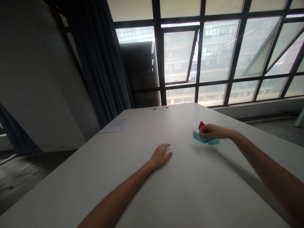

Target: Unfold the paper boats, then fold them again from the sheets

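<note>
First, far left: a dark blue cloth curtain end (16,139) hangs beside a plain grey wall (47,79), above a grey floor (19,177).
Long curtain: a dark blue, pleated cloth curtain (97,57) falls behind the left far corner of a smooth white table (175,193).
Paper: a flat white sheet with printed marks (116,125) lies near the left edge of the table, well apart from both hands.
Left hand: the left hand (161,155) is low over the middle of the table, palm down, half open, with the thumb apart from the forefinger. It holds nothing that I can see; whether it touches the table, I cannot tell.
Far end of table: two small dark round spots (155,109) are on the surface, before a window wall with dark frames (201,57). One pane is tilted.
Coloured pieces: a thin light blue folded piece (196,136) and a red pointed piece (201,124) are at the right hand, the red one standing above the blue. Whether they are joined, I cannot tell.
Right hand: the right hand (211,130) is pinched closed on the blue piece, raised over the right part of the table, with a soft shadow below.
</note>
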